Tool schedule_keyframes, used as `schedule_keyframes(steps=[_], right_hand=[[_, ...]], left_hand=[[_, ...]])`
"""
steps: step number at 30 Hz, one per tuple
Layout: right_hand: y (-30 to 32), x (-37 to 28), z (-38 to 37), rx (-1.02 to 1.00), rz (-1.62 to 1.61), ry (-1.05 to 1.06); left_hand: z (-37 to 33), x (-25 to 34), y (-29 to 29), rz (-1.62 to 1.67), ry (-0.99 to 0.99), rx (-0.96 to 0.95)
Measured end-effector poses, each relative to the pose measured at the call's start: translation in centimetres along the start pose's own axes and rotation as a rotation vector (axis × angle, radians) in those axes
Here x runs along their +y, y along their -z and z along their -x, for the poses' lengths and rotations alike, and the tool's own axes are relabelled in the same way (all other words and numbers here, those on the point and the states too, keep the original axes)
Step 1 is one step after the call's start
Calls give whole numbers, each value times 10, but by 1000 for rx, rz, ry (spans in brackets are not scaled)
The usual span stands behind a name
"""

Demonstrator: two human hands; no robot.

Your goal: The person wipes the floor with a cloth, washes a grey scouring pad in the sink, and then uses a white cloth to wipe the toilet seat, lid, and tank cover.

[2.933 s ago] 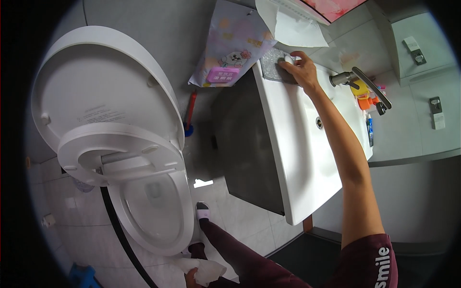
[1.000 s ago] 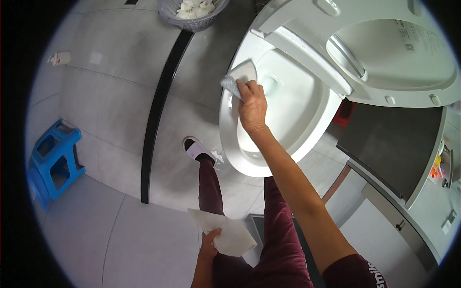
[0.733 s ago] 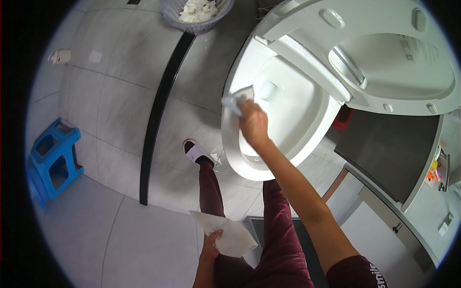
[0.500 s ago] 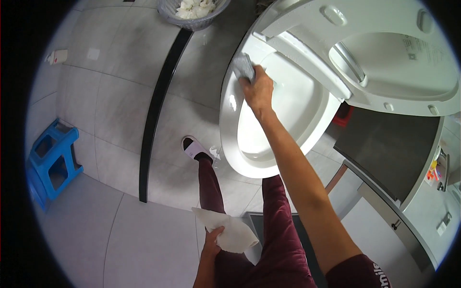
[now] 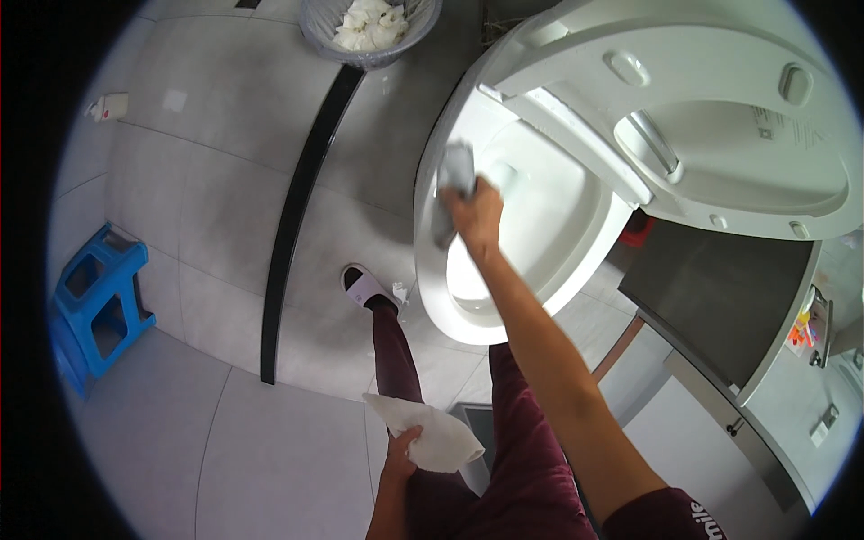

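Note:
A white toilet (image 5: pixel 432 288) stands with its seat and lid (image 5: pixel 720 117) raised. My right hand (image 5: pixel 477 216) reaches over the left part of its rim, closed on a grey cloth (image 5: pixel 457 169) that lies against the rim and is smeared by motion. Down by my thighs, my left hand (image 5: pixel 401 454) pinches a white paper towel (image 5: pixel 427 436), which hangs loosely folded and touches nothing else.
A bin (image 5: pixel 373 56) full of crumpled white paper stands at the top. Left of the toilet runs a black floor strip (image 5: pixel 301 216). A blue stool (image 5: pixel 103 297) is at far left, a dark-topped cabinet (image 5: pixel 720 297) at right. A paper scrap (image 5: pixel 400 292) lies beside my slipper (image 5: pixel 364 286).
My right hand has slid the grey cloth along the rim toward me. The left hand with the paper towel stays nearly where it was. The view has shifted slightly.

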State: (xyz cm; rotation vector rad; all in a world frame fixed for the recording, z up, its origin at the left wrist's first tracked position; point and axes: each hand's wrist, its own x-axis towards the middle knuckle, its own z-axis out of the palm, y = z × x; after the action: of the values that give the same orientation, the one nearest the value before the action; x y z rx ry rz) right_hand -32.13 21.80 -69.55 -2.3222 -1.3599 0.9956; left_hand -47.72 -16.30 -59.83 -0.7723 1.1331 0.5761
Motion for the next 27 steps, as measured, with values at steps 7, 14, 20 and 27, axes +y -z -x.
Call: schedule_keyframes(steps=[7,14,20,27], right_hand=[[12,-10,-21,40,-146,-50],[2,12,9,-22,-146,-38],[16,-17,-46,42,-180,-83],[12,0,-1,-99,-121,-32]], left_hand=[[2,7,-5,-16,-24,-56],[8,13,-17,-7,-47,-44],[4,13,-12,3,8,-76],[0,5,0,-8,4,31]])
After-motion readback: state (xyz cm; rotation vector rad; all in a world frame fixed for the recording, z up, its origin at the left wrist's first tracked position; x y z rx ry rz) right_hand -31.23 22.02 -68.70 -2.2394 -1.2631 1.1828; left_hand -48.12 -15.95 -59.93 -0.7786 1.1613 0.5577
